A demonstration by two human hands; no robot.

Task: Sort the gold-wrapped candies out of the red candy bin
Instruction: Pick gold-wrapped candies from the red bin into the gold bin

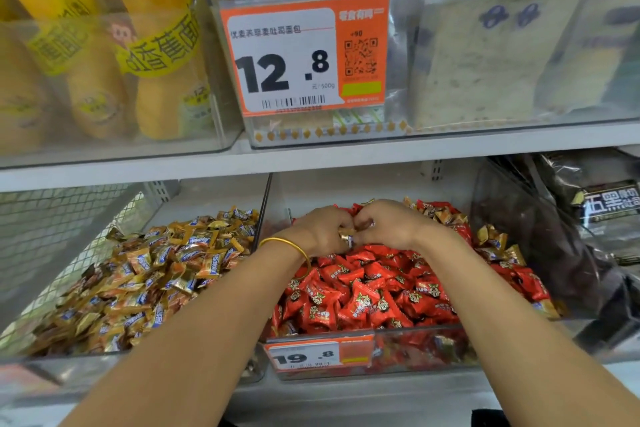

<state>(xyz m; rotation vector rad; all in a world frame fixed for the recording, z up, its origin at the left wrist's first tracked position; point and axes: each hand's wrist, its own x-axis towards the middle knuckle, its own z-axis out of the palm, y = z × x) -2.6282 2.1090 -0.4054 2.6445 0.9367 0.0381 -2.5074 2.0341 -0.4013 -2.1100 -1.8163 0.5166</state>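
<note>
**Both hands at the back of the red bin**

Head view: my left hand [320, 230] and right hand [386, 225] meet, touching, over the back of the red candy bin [433, 345]. My left fingers curl round gold-wrapped candies [347, 236], which poke out between the two hands just above the red candies [363, 298]. My right fingers are curled in beside them; whether they grip anything I cannot tell. More gold pieces [493, 239] lie along the bin's right side. The neighbouring bin [104, 366] on the left holds a gold heap. A gold bangle [282, 240] sits on my left wrist.
</note>
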